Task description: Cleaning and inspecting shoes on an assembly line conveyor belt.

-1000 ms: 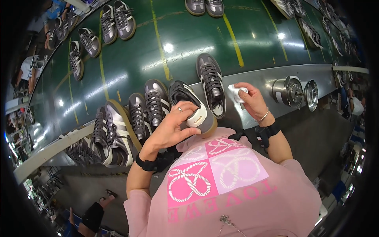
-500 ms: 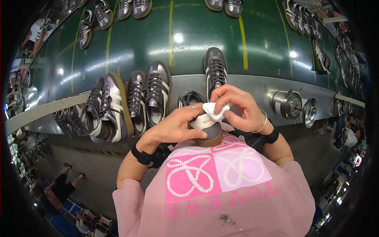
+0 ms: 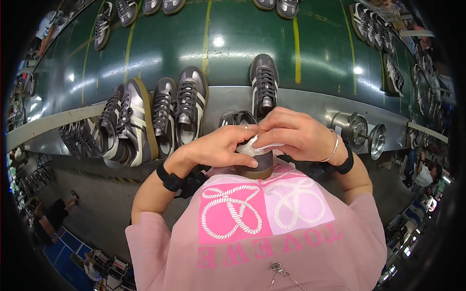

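Observation:
Close to my chest is a dark grey sneaker (image 3: 263, 161), its heel turned toward me and showing a white heel tab and a gum-coloured sole. My left hand (image 3: 216, 147) grips it from the left side, thumb on the heel. In my bent right-hand fingers is a bunched white cloth (image 3: 248, 146), pressed against the heel tab; my right hand (image 3: 298, 135) covers part of it. Just beyond my hands stands another grey sneaker (image 3: 265, 82) with dark laces and white stripes, toe pointing away.
At left, several laced sneakers (image 3: 188, 104) stand along the metal ledge (image 3: 310, 99). A silver metal container (image 3: 350, 127) with a round dish sits at right. Past the ledge runs a green surface with yellow lines (image 3: 233, 48), with more sneakers (image 3: 276, 6) at its far side.
My right hand has moved down and left, flattening the white cloth against the heel tab. My left hand keeps its hold on the sneaker. The whole view has shifted slightly.

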Available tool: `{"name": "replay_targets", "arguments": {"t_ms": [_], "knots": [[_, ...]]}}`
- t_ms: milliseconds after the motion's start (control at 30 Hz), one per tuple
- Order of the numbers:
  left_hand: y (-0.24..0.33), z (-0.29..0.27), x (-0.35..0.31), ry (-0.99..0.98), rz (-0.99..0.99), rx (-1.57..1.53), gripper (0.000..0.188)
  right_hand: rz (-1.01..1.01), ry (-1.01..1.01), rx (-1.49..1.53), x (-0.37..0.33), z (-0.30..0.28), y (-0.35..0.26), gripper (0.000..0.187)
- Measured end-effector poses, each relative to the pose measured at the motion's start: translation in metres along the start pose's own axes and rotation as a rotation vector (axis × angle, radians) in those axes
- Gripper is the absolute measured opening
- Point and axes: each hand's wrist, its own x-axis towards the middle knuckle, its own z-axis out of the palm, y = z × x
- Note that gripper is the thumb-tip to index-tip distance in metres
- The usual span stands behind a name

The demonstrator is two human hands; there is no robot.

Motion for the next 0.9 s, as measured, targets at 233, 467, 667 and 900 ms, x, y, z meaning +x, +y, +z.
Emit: {"name": "replay_targets", "arguments": {"t_ms": [233, 467, 667, 900], "knots": [[0.008, -0.017, -0.007, -0.019, -0.109, -0.054, 0.058, -0.029, -0.022, -0.075, 0.018, 0.007, -0.002, 0.041], [-0.022, -0.012, -0.023, 0.024, 0.011, 0.099, 0.047, -0.023, -0.011, -0.196, 0.04, 0.023, -0.024, 0.031], [-0.032, -0.005, -0.032, 0.016, -0.104, -0.015, 0.044, -0.133, -0.053, -0.221, 0.07, 0.055, -0.042, 0.029], [-0.023, -0.009, -0.048, 0.078, -0.084, -0.119, 0.041, -0.086, 0.016, -0.238, 0.052, 0.046, -0.041, 0.021]]}}
